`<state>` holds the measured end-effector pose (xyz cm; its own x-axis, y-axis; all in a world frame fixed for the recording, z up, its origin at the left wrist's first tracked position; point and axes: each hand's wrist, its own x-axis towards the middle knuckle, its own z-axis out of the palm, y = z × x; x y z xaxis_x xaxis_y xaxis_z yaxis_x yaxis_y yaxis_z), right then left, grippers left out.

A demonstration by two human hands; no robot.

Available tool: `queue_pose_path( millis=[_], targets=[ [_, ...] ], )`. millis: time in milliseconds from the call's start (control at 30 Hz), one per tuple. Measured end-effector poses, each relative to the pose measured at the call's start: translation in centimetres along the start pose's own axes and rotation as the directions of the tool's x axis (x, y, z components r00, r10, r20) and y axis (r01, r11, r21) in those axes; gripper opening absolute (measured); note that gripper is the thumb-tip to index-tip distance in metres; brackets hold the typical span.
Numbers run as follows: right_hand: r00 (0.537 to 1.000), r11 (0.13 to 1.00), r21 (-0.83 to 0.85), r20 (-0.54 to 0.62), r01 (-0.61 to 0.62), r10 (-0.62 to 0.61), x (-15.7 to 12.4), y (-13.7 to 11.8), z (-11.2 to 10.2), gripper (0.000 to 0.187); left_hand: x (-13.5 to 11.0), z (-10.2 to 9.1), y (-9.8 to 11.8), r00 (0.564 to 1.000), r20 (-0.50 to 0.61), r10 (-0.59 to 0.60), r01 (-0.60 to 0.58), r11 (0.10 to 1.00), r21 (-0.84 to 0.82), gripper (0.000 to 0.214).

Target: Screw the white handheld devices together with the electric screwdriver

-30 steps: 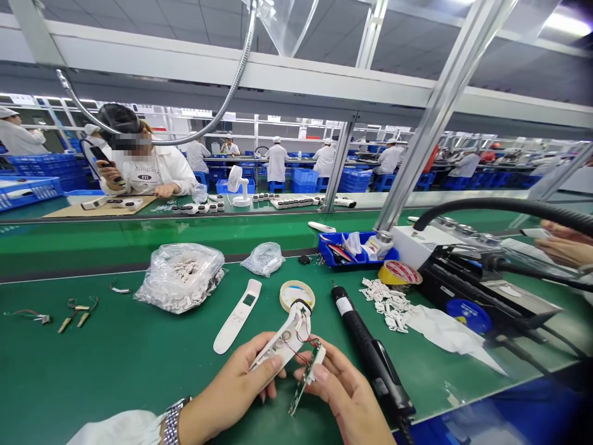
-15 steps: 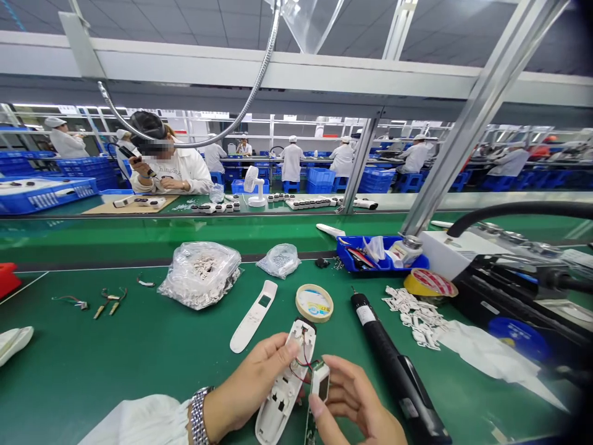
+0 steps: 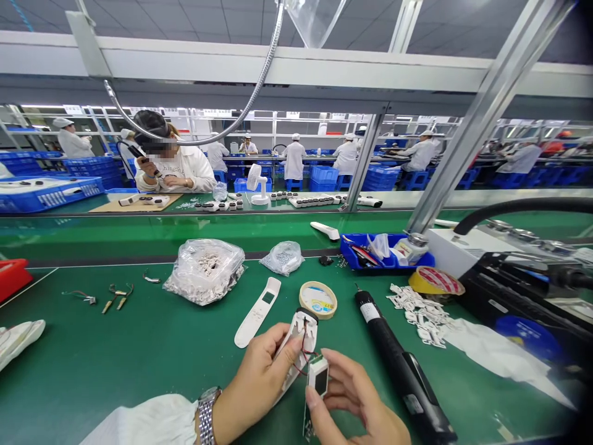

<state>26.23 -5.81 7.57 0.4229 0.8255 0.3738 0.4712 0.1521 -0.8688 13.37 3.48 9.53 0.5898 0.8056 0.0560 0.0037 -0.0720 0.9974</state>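
Note:
In my left hand (image 3: 264,374) is a white plastic housing half (image 3: 304,322) with a dark end, tilted so that its inside partly shows. My fingers wrap round it and cover much of its length. My right hand (image 3: 359,398) pinches a circuit board with a small display (image 3: 319,378), held upright beside the housing. Thin red and black wires (image 3: 303,358) run between the two parts. Just beyond my left hand a white cover with a square window (image 3: 257,312) lies on the green bench. A roll of tape (image 3: 318,300) sits behind the housing.
A black electric screwdriver (image 3: 403,371) lies to the right, near small white parts (image 3: 419,312). Behind are a bag of white parts (image 3: 204,272), a bag of screws (image 3: 282,258) and a blue tray (image 3: 370,264). Wired components (image 3: 115,296) lie left. A co-worker (image 3: 171,161) sits across the bench.
My left hand has turned the housing, so less of its inside shows now. The board in my right hand stays close beside it. The whole view has shifted slightly.

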Motion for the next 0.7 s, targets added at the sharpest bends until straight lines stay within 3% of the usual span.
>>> queue_pose_path(
  millis=[100, 200, 300, 400, 467, 600, 700],
  targets=[
    [0.996, 0.997, 0.064, 0.078, -0.036, 0.031, 0.6, -0.7, -0.5, 0.037, -0.2, -0.2, 0.7, 0.983, 0.182, 0.013, 0.036, 0.964, -0.264, 0.033],
    [0.994, 0.978, 0.187, 0.069, -0.094, 0.082, 1.0, -1.2, -0.9, 0.035, -0.5, -0.3, 0.8, 0.962, 0.273, 0.027, 0.043, 0.968, -0.247, 0.046],
    [0.992, 0.958, 0.264, 0.084, -0.116, 0.097, 1.0, -1.5, -0.9, 0.033, -0.4, -0.1, 0.5, 0.966, 0.255, -0.030, 0.071, 0.986, -0.154, 0.034],
    [0.987, 0.979, 0.191, 0.153, -0.071, 0.042, 1.0, -1.6, -0.8, 0.035, 0.0, 0.1, 0.0, 0.972, 0.219, -0.083, 0.118, 0.982, -0.150, 0.026],
    [0.989, 0.992, 0.124, 0.148, 0.007, -0.026, 1.1, -1.7, -0.4, 0.036, 0.0, 0.3, 0.0, 0.986, 0.148, -0.073, 0.089, 0.990, -0.107, 0.021],
    [0.991, 0.989, 0.071, 0.030, 0.131, -0.133, 1.4, -2.0, 0.7, 0.034, -0.7, 0.1, 0.6, 0.998, 0.050, 0.049, -0.053, 0.996, 0.079, 0.020],
    [0.989, 0.989, 0.062, -0.059, 0.137, -0.133, 1.6, -2.1, 1.4, 0.033, -1.4, -0.3, 1.4, 0.992, 0.102, 0.071, -0.080, 0.993, 0.083, 0.028]
  ],
)
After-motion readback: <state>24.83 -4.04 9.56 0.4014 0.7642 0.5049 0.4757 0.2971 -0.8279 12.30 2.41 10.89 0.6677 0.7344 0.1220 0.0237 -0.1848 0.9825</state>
